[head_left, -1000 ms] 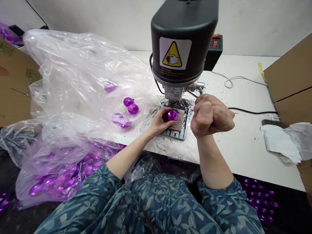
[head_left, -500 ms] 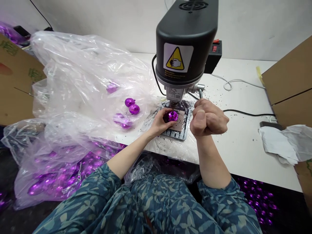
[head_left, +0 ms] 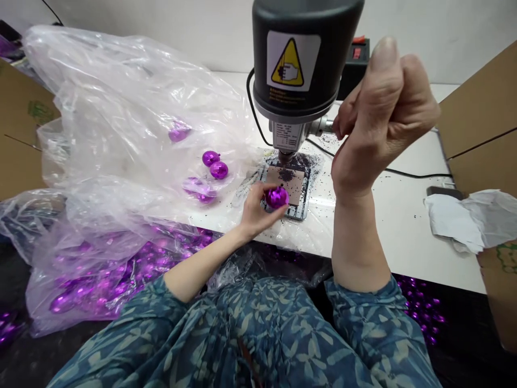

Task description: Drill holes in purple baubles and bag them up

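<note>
Between the thumb and fingers of my left hand is a shiny purple ball ornament, held over the front of the drill press base. A small dark hole shows on top of the ball. My right hand is closed around the feed lever at the side of the drill press; the fist hides most of the lever. Below the chuck, dark shavings lie on a brown board fixed on the base.
Several purple balls lie on and under a clear plastic bag at left. A larger bag of purple balls hangs at the table's front edge. Cardboard boxes and crumpled white paper are at right.
My left hand has drawn the ball from under the chuck toward me. My right hand has swung the lever upward. The view has shifted slightly.
</note>
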Tool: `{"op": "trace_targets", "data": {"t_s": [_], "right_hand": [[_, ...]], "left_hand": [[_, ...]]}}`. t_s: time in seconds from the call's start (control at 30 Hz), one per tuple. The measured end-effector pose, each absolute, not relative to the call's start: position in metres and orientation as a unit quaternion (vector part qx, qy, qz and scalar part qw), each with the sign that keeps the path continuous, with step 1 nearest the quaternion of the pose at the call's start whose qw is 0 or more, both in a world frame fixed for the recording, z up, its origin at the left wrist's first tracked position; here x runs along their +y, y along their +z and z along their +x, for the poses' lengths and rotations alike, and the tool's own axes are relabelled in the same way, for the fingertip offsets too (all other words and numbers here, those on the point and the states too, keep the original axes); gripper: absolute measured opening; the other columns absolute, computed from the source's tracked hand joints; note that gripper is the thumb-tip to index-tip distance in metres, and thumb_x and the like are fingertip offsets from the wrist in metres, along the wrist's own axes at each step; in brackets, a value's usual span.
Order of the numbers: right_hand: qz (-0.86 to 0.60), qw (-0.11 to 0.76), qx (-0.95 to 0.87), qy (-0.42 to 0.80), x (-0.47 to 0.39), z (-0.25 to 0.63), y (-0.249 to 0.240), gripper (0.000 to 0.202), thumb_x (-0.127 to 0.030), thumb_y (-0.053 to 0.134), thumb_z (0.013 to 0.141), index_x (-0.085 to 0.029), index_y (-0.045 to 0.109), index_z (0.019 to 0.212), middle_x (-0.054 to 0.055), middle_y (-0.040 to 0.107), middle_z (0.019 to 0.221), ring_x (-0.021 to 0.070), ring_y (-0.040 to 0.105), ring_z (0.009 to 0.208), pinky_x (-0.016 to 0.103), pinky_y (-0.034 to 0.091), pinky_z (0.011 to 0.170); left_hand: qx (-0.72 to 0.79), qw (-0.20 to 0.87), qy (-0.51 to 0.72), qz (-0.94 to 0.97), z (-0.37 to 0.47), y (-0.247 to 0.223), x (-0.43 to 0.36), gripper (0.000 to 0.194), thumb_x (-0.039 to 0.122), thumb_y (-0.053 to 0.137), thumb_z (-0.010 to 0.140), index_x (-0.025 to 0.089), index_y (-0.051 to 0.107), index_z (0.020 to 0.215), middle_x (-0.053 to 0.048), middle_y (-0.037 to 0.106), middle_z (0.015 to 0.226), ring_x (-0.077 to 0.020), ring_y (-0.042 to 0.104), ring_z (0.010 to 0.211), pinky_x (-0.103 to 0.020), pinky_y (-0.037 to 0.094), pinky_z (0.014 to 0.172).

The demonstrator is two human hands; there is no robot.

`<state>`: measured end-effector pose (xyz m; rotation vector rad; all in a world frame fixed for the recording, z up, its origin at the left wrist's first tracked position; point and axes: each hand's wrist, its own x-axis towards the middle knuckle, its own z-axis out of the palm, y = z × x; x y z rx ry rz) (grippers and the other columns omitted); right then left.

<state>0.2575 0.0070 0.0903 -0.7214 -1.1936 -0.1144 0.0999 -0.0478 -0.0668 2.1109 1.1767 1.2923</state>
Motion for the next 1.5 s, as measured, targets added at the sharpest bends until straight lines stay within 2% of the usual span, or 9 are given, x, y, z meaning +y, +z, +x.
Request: {"op": "trace_targets", "data": {"t_s": [0.27,0.37,0.53,0.63,0.73,0.9,1.13,1.33,1.5], "right_hand": [[-0.268,0.825,-0.496,-0.021,-0.005,0.250,0.097,0.056,-0.058,0.051,0.093,-0.023,0.022,0.061,-0.006,0.024,0.051,0.0051,0.029,0.041,0.027,0.025,0.047],[-0.251,0.829,-0.500,-0.010,-0.004,0.252,0.097,0.053,-0.051,0.051,0.096,-0.022,0.026,0.060,-0.005,0.025,0.052,0.0051,0.034,0.041,0.026,0.025,0.049],[-0.260,0.834,-0.487,-0.017,-0.002,0.253,0.095,0.055,-0.049,0.060,0.093,-0.023,0.026,0.059,-0.005,0.028,0.047,0.0066,0.032,0.039,0.028,0.022,0.045],[-0.264,0.829,-0.492,-0.026,-0.002,0.253,0.095,0.055,-0.049,0.059,0.094,-0.024,0.025,0.058,-0.005,0.029,0.046,0.0080,0.032,0.038,0.030,0.021,0.043],[-0.262,0.828,-0.495,-0.018,-0.005,0.254,0.093,0.054,-0.046,0.060,0.094,-0.024,0.025,0.058,-0.004,0.031,0.046,0.0089,0.032,0.038,0.030,0.021,0.042],[-0.260,0.823,-0.505,-0.015,-0.006,0.255,0.089,0.053,-0.045,0.058,0.095,-0.023,0.027,0.058,-0.005,0.031,0.047,0.0085,0.034,0.039,0.029,0.021,0.044],[-0.256,0.833,-0.491,-0.012,-0.007,0.252,0.091,0.056,-0.055,0.059,0.089,-0.022,0.025,0.057,-0.006,0.028,0.047,0.0055,0.032,0.039,0.027,0.022,0.044],[-0.316,0.792,-0.519,-0.060,-0.004,0.257,0.082,0.053,-0.054,0.044,0.100,-0.022,0.022,0.063,-0.005,0.024,0.052,0.0064,0.031,0.041,0.028,0.025,0.045],[-0.345,0.768,-0.535,-0.076,-0.004,0.258,0.077,0.050,-0.054,0.037,0.103,-0.022,0.021,0.067,-0.004,0.023,0.056,0.0076,0.032,0.045,0.028,0.028,0.047]], "left_hand": [[0.165,0.192,0.208,0.945,0.066,-0.098,-0.135,0.033,0.024,0.060,0.091,0.038,0.065,0.119,-0.006,0.071,0.120,-0.0256,0.071,0.098,-0.042,0.062,0.081],[0.184,0.221,0.215,0.933,0.057,-0.101,-0.121,0.035,0.047,0.075,0.081,0.040,0.068,0.115,-0.004,0.070,0.123,-0.0262,0.070,0.100,-0.043,0.062,0.083],[0.462,0.090,0.346,0.812,0.022,-0.074,-0.030,0.019,0.031,0.059,0.093,0.027,0.067,0.110,-0.009,0.067,0.118,-0.0293,0.062,0.112,-0.052,0.053,0.095],[0.606,0.026,0.327,0.725,-0.009,-0.056,0.031,0.030,0.018,0.068,0.082,0.020,0.066,0.112,-0.015,0.062,0.116,-0.0373,0.057,0.116,-0.059,0.045,0.102],[0.641,0.078,0.256,0.720,-0.029,-0.047,0.060,0.035,0.014,0.075,0.072,0.018,0.068,0.106,-0.014,0.060,0.108,-0.0360,0.061,0.103,-0.054,0.049,0.095],[0.568,0.152,0.361,0.724,-0.015,-0.035,0.036,0.035,0.029,0.068,0.085,0.021,0.065,0.120,-0.010,0.060,0.114,-0.0238,0.062,0.102,-0.041,0.051,0.095],[0.425,0.569,0.491,0.504,0.044,-0.040,0.006,0.054,0.047,0.076,0.081,0.024,0.058,0.127,-0.009,0.065,0.128,-0.0220,0.065,0.112,-0.038,0.056,0.095],[0.446,0.550,0.501,0.498,0.072,-0.064,0.026,0.060,0.054,0.081,0.075,0.019,0.064,0.120,-0.009,0.071,0.117,-0.0221,0.068,0.103,-0.031,0.057,0.080],[0.435,0.526,0.470,0.560,0.080,-0.076,0.028,0.065,0.057,0.079,0.075,0.019,0.063,0.126,-0.009,0.075,0.111,-0.0237,0.069,0.104,-0.036,0.054,0.091]]}}
